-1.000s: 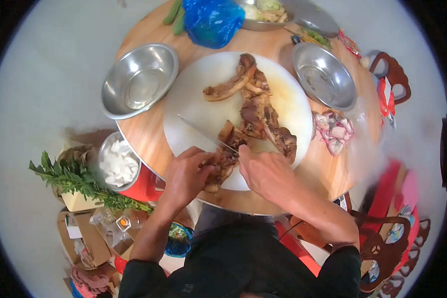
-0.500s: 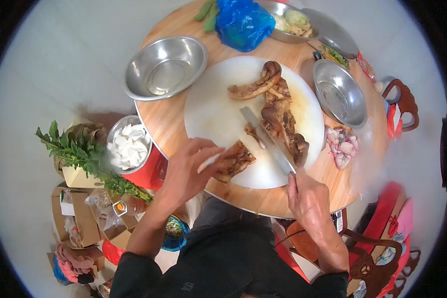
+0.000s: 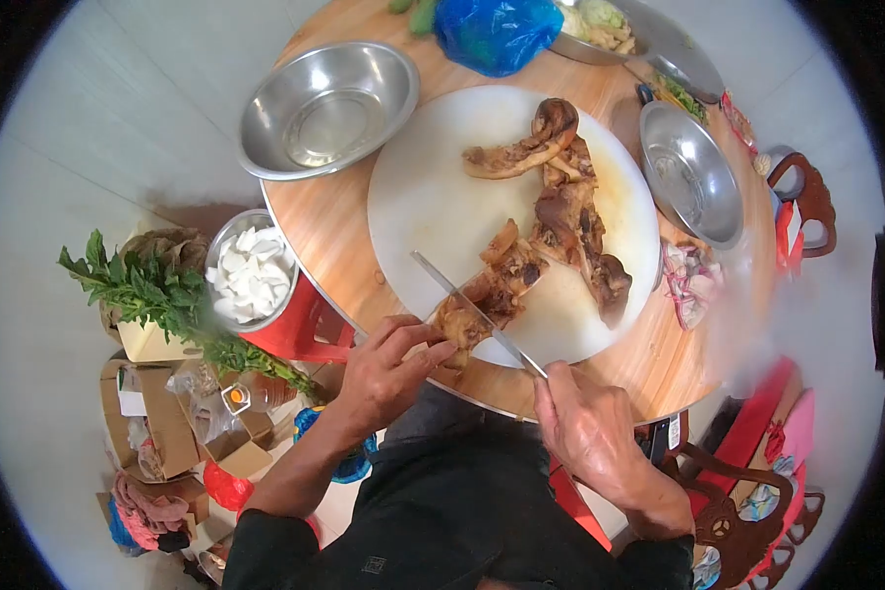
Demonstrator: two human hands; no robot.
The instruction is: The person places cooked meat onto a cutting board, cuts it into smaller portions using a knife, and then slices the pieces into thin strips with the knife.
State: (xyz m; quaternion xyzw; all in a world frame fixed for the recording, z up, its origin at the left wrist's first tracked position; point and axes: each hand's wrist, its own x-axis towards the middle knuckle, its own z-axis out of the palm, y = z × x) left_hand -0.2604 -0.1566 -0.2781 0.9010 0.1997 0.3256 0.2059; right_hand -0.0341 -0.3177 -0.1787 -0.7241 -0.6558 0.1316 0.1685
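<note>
A round white cutting board (image 3: 433,147) lies on the wooden table, with browned meat on it. My right hand (image 3: 588,425) is closed round the handle of a knife (image 3: 477,313), whose blade lies across a smaller piece of meat (image 3: 504,280) near the board's front left. Curled fingers of my left hand (image 3: 388,374) press on the near end of that same piece, left of the blade. A longer piece of meat (image 3: 568,211) rests farther back and to the right, touched by neither hand.
Metal bowls stand at the back left (image 3: 327,110) and right (image 3: 691,175) of the board. Behind it lies a blue plastic bag (image 3: 499,34). Garlic skins (image 3: 691,282) sit at the right. Below the table's left edge are a bowl of white chunks (image 3: 253,275) and leafy greens (image 3: 147,290).
The knife has moved left and down from beside the long meat onto the smaller piece. My left hand has lowered and its fingers have closed on the meat. The view has shifted slightly.
</note>
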